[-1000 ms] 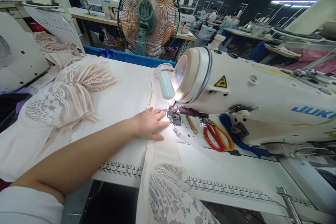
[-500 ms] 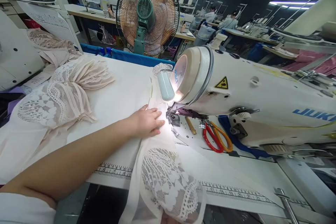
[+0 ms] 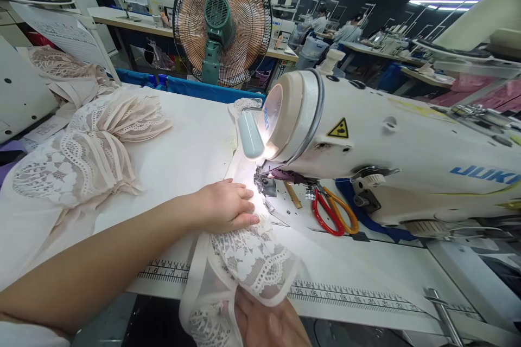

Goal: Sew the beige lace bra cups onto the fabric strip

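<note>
My left hand (image 3: 228, 207) lies flat on a pale lace garment piece (image 3: 254, 260), just in front of the sewing machine's presser foot (image 3: 260, 180). Its fingers are stretched out and press the cloth to the table. At the table's front edge, my right hand (image 3: 271, 321) grips the hanging lower end of the same piece; the cloth covers some of its fingers. The far end of the cloth runs under the sewing machine (image 3: 366, 135) and comes out behind it. A small lamp (image 3: 250, 134) lights the needle area.
Several similar lace pieces (image 3: 95, 157) are heaped on the left. Red-and-orange scissors (image 3: 334, 211) lie under the machine arm. A printed ruler (image 3: 345, 297) runs along the front edge of the table. A large fan (image 3: 217, 21) stands behind, with co-workers farther off.
My left hand has slid slightly toward me, onto the lace. The lace has moved up toward the machine, and my right hand has come further into view with the lower end.
</note>
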The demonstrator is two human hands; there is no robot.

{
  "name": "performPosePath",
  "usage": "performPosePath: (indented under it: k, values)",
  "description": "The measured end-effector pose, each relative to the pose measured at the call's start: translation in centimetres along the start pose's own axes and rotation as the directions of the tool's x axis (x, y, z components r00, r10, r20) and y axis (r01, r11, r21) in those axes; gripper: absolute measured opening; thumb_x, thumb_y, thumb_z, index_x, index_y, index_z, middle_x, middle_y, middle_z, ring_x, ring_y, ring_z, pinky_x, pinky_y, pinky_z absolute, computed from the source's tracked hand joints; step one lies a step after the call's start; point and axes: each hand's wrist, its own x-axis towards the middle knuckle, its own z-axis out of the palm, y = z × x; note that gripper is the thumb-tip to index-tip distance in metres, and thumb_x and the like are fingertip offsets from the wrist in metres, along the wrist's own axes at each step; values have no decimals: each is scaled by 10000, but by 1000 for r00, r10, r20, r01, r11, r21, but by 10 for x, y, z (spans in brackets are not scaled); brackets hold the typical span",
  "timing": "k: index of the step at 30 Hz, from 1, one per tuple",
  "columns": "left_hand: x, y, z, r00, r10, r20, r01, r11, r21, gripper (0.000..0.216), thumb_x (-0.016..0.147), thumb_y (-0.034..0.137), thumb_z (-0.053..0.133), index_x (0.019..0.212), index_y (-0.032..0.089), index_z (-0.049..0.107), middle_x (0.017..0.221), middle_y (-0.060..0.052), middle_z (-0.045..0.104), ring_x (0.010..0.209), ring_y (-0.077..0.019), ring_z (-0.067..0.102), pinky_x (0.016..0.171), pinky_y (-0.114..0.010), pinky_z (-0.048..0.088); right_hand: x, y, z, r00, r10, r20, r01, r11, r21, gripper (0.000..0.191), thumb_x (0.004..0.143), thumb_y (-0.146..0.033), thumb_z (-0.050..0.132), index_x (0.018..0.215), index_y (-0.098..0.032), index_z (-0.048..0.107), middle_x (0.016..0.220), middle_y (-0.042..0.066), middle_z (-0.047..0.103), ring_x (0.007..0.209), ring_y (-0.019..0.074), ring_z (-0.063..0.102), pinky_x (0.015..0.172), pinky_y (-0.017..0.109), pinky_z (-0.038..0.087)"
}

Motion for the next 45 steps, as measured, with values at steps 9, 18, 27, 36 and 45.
performPosePath:
  k: [9, 18, 27, 36, 45]
  values:
    - [2, -1, 4, 998, -20, -54, 20, 1000, -1, 425, 943, 434, 332, 989, 153, 648, 1075, -99, 634, 1039, -238, 556, 906, -366, 416, 19, 5, 16, 996, -88, 18, 85, 990, 115, 399, 645, -358, 732, 1040, -328, 679, 1149, 38, 659, 1060, 241, 585, 955, 419, 413]
    - [13, 0, 3, 995, -102, -13, 102, 991, 84, 443, 920, 466, 365, 1063, 136, 622, 1137, -128, 601, 1033, -264, 555, 877, -393, 430, 40, 11, 20, 989, -138, 49, 133, 986, 106, 402, 687, -343, 686, 1084, -290, 659, 1003, 55, 687, 1059, 249, 556, 966, 469, 399]
    - [17, 1, 10, 995, -82, -52, 92, 966, 243, 439, 886, 503, 425, 1075, 155, 616, 1110, -113, 613, 1016, -273, 540, 934, -465, 365, 41, 10, 21, 995, -99, 6, 97, 990, 101, 484, 670, -338, 699, 1145, -305, 614, 1069, 43, 655, 1077, 236, 532, 996, 437, 382]
    - [22, -3, 11, 987, -121, -103, 152, 905, 397, 563, 850, 586, 425, 1092, 117, 621, 949, -132, 587, 884, -267, 513, 757, -396, 389, 45, 5, 24, 988, -119, 94, 118, 993, 13, 401, 700, -376, 665, 1088, -273, 655, 1160, 49, 628, 1223, 249, 446, 1128, 438, 131]
    - [20, -19, 12, 992, -126, -21, 124, 900, 417, 637, 841, 521, 497, 1271, 52, 492, 971, -148, 572, 875, -275, 533, 670, -346, 427, 43, 15, 11, 996, -82, 43, 81, 996, 26, 488, 657, -403, 727, 1106, -233, 636, 1276, 73, 575, 1265, 239, 427, 1106, 417, 226]
